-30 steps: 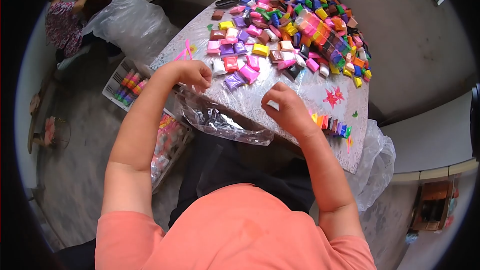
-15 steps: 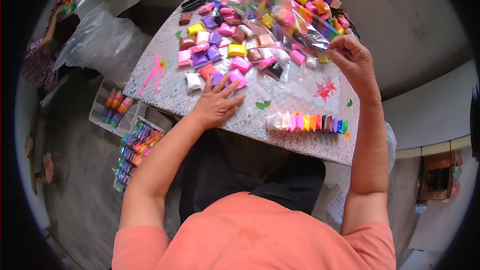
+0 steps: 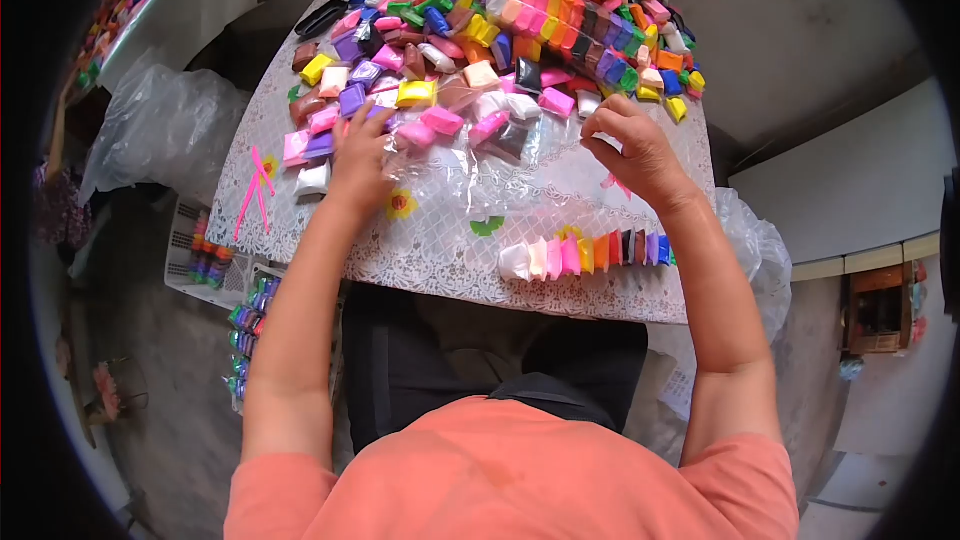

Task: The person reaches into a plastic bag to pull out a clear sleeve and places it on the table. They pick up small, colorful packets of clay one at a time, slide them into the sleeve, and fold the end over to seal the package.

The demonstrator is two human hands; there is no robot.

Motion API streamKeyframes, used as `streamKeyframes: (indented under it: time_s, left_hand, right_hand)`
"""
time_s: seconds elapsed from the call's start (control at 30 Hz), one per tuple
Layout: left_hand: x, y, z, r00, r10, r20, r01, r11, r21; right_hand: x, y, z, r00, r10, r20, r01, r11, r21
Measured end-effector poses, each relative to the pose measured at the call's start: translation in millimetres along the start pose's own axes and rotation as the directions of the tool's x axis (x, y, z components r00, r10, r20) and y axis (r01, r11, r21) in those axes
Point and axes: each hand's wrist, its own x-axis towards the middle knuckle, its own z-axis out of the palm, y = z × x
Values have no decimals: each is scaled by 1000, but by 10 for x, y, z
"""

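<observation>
Multicoloured packet row [image 3: 586,255] runs left-right; beyond it, blurred left hand [image 3: 360,162] spreads wide, right hand [image 3: 638,152] curls, grip unclear.

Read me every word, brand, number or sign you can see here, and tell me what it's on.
No text is readable.
Loose packets: no legible lettering.
Row of packets: none legible.
Pale patch beside the legs: faint marks, too small and blurred to read.
</observation>
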Motion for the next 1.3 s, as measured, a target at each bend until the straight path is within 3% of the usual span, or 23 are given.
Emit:
streamKeyframes:
  time_s: [0.1, 0.2, 0.33, 0.43, 0.47, 0.53, 0.6, 0.7, 0.77, 0.87, 0.97, 1.2, 1.3]
  left_hand:
    - [-216, 377, -170, 946, -120, -302, 78, 986, -147]
    - [-285, 1084, -300, 872, 59, -487, -173, 966, -191]
    - [4, 1654, -358, 897, 228, -379, -351, 888, -296]
    - [233, 1635, -621, 816, 89, -571, -282, 924, -259]
    - [269, 1652, -741, 798, -24, -602, -184, 942, -282]
    - [336, 1656, -817, 818, -33, -574, -201, 919, -339]
    - [414, 1768, -654, 912, 22, -410, -241, 836, -492]
    - [523, 1910, -231, 991, 118, -66, -135, 852, -505]
    - [561, 1784, 160, 963, 143, 227, -36, 907, -420]
    - [669, 1698, 473, 805, 163, 571, -30, 971, -235]
    - [636, 1603, 779, 842, 170, 511, -41, 967, -253]
    - [572, 1586, 900, 814, 104, 571, 57, 965, -258]
    - [546, 1588, 934, 828, 77, 555, 104, 952, -287]
  right_hand:
    - [-73, 131, 47, 1000, -11, -15, 10, 999, -37]
    - [-77, 213, 127, 998, -40, -57, 37, 997, -61]
    - [-98, 287, 214, 994, -53, -94, 45, 995, -92]
    - [-126, 292, 150, 988, -55, -145, 40, 993, -108]
    - [-142, 308, 129, 987, -43, -154, 27, 994, -107]
    - [-156, 345, 108, 986, -31, -166, 12, 994, -111]
    - [-172, 375, 103, 986, -22, -167, 2, 993, -117]
    - [-212, 398, 103, 991, -10, -131, 2, 998, -65]
    - [-255, 408, 92, 997, 0, -79, -3, 999, -38]
    - [-305, 443, 129, 998, 50, -34, -50, 999, -9]
    - [-312, 410, 158, 997, 77, -23, -78, 996, -52]
    - [-277, 522, 205, 999, 12, 35, -8, 991, -133]
    - [-304, 557, 237, 994, 108, -7, -108, 994, -1]
